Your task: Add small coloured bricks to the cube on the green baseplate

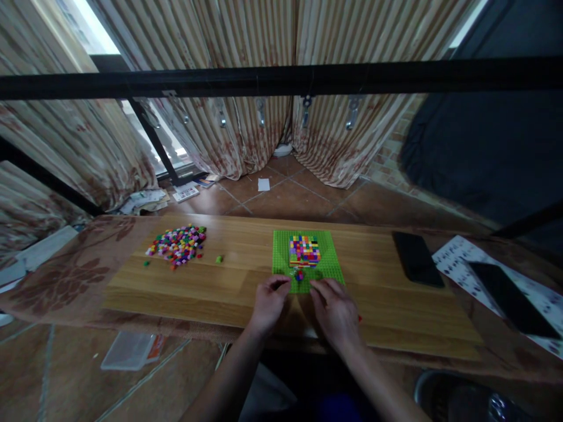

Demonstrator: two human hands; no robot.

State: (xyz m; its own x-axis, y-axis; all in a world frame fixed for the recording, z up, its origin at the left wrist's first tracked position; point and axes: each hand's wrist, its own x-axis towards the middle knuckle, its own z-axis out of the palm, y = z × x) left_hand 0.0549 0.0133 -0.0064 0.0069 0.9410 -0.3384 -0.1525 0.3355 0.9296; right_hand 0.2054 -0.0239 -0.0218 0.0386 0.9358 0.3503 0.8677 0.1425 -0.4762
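Observation:
A green baseplate (pixel 329 252) lies on the wooden board, and a block of many-coloured toy bricks (pixel 304 251) stands near its middle. In front of that block sits a small cluster of loose bricks (pixel 299 275), red and blue among them. My left hand (pixel 271 299) is at the plate's front left edge, thumb and forefinger drawn together; what they hold, if anything, is too small to make out. Over the front right edge, my right hand (pixel 336 310) has its fingers bent and pinched, the tips hiding whatever is in them. A red piece (pixel 359 318) shows beside the right hand.
A pile of mixed bricks (pixel 178 245) lies on the left of the wooden board (pixel 246 234), with a lone lime-green brick (pixel 219 258) nearer the plate. At right are a black phone (pixel 417 258), a printed sheet (pixel 457 258) and another dark device (pixel 512 299). A black rail (pixel 264 82) crosses behind.

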